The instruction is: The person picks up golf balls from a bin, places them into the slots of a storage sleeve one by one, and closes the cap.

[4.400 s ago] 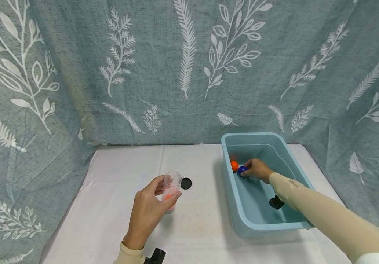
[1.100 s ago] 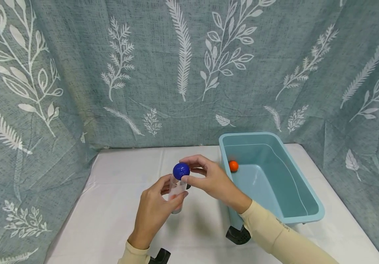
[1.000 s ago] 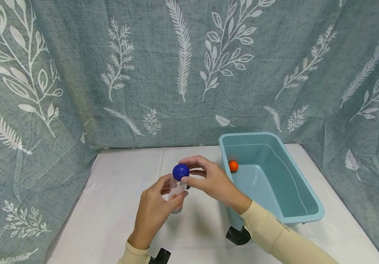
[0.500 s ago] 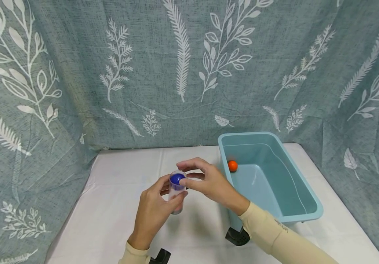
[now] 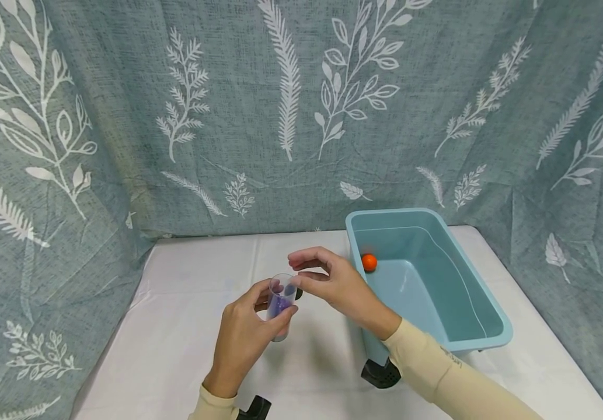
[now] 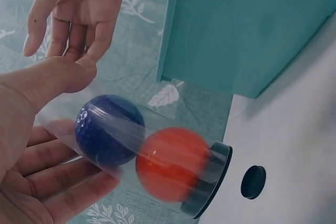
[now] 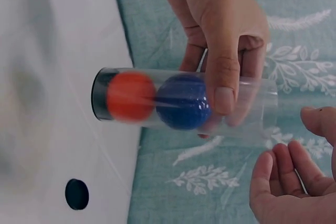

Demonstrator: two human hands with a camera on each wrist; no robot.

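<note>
Head view: left hand [image 5: 243, 332] grips the tube [image 5: 282, 305]; right hand [image 5: 340, 286] hovers beside, loose, empty. Tilting could spill the blue ball [image 7: 181, 103].

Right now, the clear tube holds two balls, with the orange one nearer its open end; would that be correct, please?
Not quite: in the right wrist view, the blue ball is nearer the open end of the clear tube; the orange ball is farther in. The rest stands.

Booth: leafy curtain [image 5: 238, 116], white table [image 5: 196, 291]
</note>
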